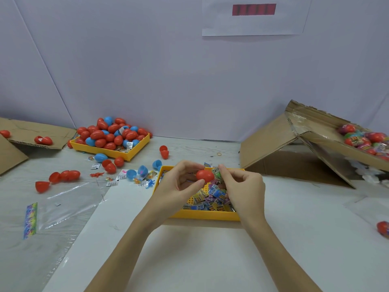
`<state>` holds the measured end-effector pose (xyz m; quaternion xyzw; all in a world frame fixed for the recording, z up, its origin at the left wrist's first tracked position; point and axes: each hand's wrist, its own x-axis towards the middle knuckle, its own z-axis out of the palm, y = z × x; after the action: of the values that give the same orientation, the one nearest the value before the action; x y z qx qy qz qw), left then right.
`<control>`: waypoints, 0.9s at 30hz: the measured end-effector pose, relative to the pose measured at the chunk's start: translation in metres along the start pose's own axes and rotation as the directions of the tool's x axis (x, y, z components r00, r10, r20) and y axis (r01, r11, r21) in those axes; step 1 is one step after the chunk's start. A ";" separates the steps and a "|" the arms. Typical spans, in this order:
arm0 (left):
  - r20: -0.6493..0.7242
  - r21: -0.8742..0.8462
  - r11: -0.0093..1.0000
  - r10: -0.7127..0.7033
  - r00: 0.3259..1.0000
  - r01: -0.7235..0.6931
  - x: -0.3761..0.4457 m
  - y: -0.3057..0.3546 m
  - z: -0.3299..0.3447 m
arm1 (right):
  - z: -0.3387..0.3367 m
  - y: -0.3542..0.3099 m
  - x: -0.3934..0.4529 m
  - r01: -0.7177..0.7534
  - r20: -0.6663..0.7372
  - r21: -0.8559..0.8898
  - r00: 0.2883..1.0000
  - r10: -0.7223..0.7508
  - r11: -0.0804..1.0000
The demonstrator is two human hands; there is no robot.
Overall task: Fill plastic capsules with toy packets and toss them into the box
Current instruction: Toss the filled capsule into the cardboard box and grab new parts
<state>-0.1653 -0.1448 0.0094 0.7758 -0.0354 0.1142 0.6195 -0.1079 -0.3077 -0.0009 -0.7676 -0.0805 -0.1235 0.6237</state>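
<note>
My left hand (181, 182) pinches a red plastic capsule (204, 175) between thumb and fingers, held above a yellow tray (202, 216) of toy packets (212, 199). Against the capsule's right end, my right hand (242, 188) presses a green toy packet (216, 172). At the far right stands a cardboard box (299, 144), its flaps open, with filled capsules (366, 140) inside. At the back left, a second yellow tray (134, 152) holds a heap of red and blue capsules (111, 133).
Loose red and blue capsule halves (63, 177), small packets and toy figures lie scattered on the table to the left. A clear plastic bag (69, 203) lies front left. Flat cardboard (25, 133) sits at far left. One red capsule (383, 228) lies at the right edge.
</note>
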 end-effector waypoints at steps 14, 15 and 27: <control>-0.049 -0.024 0.998 -0.057 0.997 0.056 0.002 -0.002 0.000 | 0.003 -0.002 -0.002 0.002 0.040 0.001 0.999 -0.002 1.000; -0.053 -0.037 0.998 -0.058 0.997 0.056 0.003 -0.002 0.000 | 0.003 -0.002 -0.003 0.007 0.040 -0.006 0.999 -0.007 1.000; -0.056 -0.068 0.995 -0.075 0.996 0.071 0.003 -0.003 -0.002 | 0.004 -0.001 -0.003 -0.021 0.027 0.019 0.999 0.021 1.000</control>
<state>-0.1621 -0.1415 0.0075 0.7520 0.0073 0.1131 0.6494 -0.1109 -0.3030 -0.0012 -0.7638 -0.0819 -0.1060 0.6314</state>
